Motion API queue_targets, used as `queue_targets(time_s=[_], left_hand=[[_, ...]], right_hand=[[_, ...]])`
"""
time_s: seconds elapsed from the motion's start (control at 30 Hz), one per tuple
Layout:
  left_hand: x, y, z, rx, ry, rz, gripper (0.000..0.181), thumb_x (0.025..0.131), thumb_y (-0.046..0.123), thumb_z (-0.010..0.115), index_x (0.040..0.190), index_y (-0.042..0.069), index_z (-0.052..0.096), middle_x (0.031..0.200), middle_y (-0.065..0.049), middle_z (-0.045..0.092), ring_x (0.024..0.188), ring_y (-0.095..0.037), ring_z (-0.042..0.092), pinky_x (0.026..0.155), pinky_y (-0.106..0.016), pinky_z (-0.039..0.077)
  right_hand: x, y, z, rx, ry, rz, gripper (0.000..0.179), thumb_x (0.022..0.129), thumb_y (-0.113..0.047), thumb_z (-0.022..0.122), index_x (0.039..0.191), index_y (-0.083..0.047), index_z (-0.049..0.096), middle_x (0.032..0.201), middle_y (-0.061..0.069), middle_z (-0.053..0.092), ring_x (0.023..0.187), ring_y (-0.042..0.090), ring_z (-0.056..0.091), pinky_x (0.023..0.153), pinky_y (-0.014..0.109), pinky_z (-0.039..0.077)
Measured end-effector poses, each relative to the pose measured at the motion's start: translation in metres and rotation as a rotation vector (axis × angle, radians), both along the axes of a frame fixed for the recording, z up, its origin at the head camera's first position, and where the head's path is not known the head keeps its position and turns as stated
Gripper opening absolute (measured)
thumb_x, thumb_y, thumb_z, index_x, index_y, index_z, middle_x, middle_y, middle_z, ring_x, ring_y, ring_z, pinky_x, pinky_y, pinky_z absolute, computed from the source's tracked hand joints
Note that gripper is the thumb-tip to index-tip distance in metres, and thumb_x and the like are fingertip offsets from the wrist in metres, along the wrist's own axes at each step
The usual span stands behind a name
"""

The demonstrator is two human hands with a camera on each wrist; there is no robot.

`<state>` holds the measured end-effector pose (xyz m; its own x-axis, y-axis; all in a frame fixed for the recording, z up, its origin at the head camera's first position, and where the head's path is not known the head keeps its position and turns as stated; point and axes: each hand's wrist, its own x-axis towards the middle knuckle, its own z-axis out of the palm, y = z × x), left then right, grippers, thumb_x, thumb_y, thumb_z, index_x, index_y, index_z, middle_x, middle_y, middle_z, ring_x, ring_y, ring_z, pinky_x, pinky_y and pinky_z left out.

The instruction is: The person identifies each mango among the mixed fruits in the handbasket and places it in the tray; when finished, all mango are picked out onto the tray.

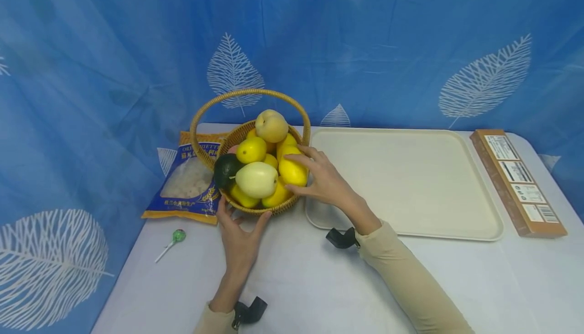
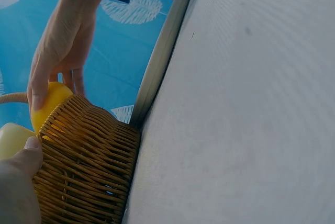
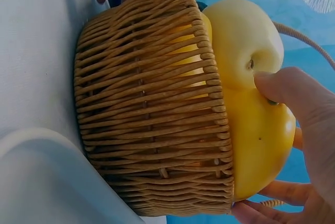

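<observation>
A wicker basket [image 1: 255, 208] with a tall hoop handle holds heaped fruit. My left hand [image 1: 239, 245] holds the basket's near side; its thumb [image 2: 31, 150] lies at the rim, the other fingers along the outside. With spread, bent fingers, my right hand [image 1: 326, 179] grips a yellow fruit [image 1: 293, 173] at the basket's right side. The thumb sits on its near end, fingertips on the far side, in the right wrist view. Beside it lie a pale pear [image 1: 257, 179], a lemon [image 1: 251, 150], a dark green avocado [image 1: 226, 171] and a cream-coloured peach [image 1: 271, 125] on top.
Right of the basket lies a cream tray [image 1: 401, 182], its left edge close to the basket. A brown box [image 1: 517, 182] lies beyond the tray. To the left are a blue pasta bag [image 1: 187, 177] and a green lollipop [image 1: 178, 235]. Behind hangs a blue curtain [image 1: 365, 45].
</observation>
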<state>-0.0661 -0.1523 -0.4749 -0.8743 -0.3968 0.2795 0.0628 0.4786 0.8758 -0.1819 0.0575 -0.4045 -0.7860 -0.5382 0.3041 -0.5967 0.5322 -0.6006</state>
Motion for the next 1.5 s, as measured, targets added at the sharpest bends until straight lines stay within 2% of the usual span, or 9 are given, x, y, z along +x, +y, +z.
queue_targets(time_s=[0.17, 0.43, 0.57, 0.9, 1.13, 1.33, 1.5], left_hand=[[0.001, 0.001, 0.001, -0.003, -0.011, 0.004, 0.109, 0.077, 0.035, 0.084, 0.155, 0.013, 0.013, 0.149, -0.020, 0.031, 0.128, -0.032, 0.043, 0.095, -0.045, 0.044], [0.001, 0.001, 0.001, -0.016, 0.011, 0.003, 0.109, 0.077, 0.033, 0.084, 0.155, 0.012, 0.012, 0.148, -0.021, 0.032, 0.128, -0.033, 0.043, 0.094, -0.046, 0.044], [0.001, 0.001, 0.001, -0.018, 0.012, 0.004, 0.109, 0.077, 0.033, 0.085, 0.155, 0.011, 0.013, 0.147, -0.021, 0.032, 0.127, -0.033, 0.044, 0.093, -0.045, 0.044], [0.001, 0.001, 0.001, -0.016, 0.014, 0.002, 0.107, 0.077, 0.033, 0.084, 0.155, 0.011, 0.013, 0.148, -0.020, 0.032, 0.127, -0.031, 0.043, 0.093, -0.044, 0.043], [0.001, 0.001, 0.000, -0.008, 0.017, 0.004, 0.107, 0.077, 0.035, 0.084, 0.155, 0.013, 0.014, 0.148, -0.018, 0.033, 0.127, -0.031, 0.044, 0.093, -0.043, 0.043], [0.001, 0.002, 0.000, -0.006, 0.020, 0.006, 0.107, 0.077, 0.035, 0.084, 0.155, 0.014, 0.014, 0.148, -0.018, 0.034, 0.126, -0.030, 0.045, 0.093, -0.043, 0.043], [0.002, 0.002, 0.000, -0.008, 0.014, 0.002, 0.107, 0.077, 0.035, 0.084, 0.156, 0.014, 0.014, 0.147, -0.018, 0.034, 0.126, -0.030, 0.045, 0.093, -0.043, 0.043]], right_hand=[[0.001, 0.000, 0.001, -0.007, -0.022, -0.002, 0.062, 0.083, -0.038, 0.077, 0.138, -0.022, 0.055, 0.151, 0.017, 0.038, 0.135, 0.038, 0.040, 0.106, 0.059, 0.039], [0.004, 0.002, 0.010, -0.017, 0.017, -0.013, 0.062, 0.082, -0.039, 0.078, 0.137, -0.022, 0.056, 0.151, 0.015, 0.039, 0.136, 0.037, 0.039, 0.107, 0.059, 0.038], [0.008, 0.006, 0.021, -0.050, 0.056, -0.015, 0.062, 0.082, -0.037, 0.079, 0.136, -0.021, 0.056, 0.151, 0.015, 0.039, 0.135, 0.036, 0.039, 0.107, 0.057, 0.039], [0.025, 0.019, 0.058, -0.190, 0.237, 0.000, 0.064, 0.076, -0.029, 0.085, 0.133, -0.015, 0.060, 0.150, 0.015, 0.040, 0.136, 0.031, 0.040, 0.106, 0.051, 0.043], [0.034, 0.035, 0.077, -0.244, 0.309, -0.022, 0.066, 0.071, -0.019, 0.088, 0.131, -0.013, 0.060, 0.151, 0.015, 0.040, 0.136, 0.033, 0.041, 0.104, 0.052, 0.044], [0.026, 0.051, 0.078, -0.280, 0.334, -0.057, 0.066, 0.070, -0.015, 0.088, 0.130, -0.012, 0.061, 0.150, 0.015, 0.041, 0.141, 0.032, 0.037, 0.105, 0.052, 0.044], [0.009, 0.065, 0.066, -0.276, 0.327, -0.128, 0.064, 0.071, -0.013, 0.087, 0.130, -0.013, 0.061, 0.150, 0.014, 0.042, 0.139, 0.032, 0.038, 0.106, 0.056, 0.041]])
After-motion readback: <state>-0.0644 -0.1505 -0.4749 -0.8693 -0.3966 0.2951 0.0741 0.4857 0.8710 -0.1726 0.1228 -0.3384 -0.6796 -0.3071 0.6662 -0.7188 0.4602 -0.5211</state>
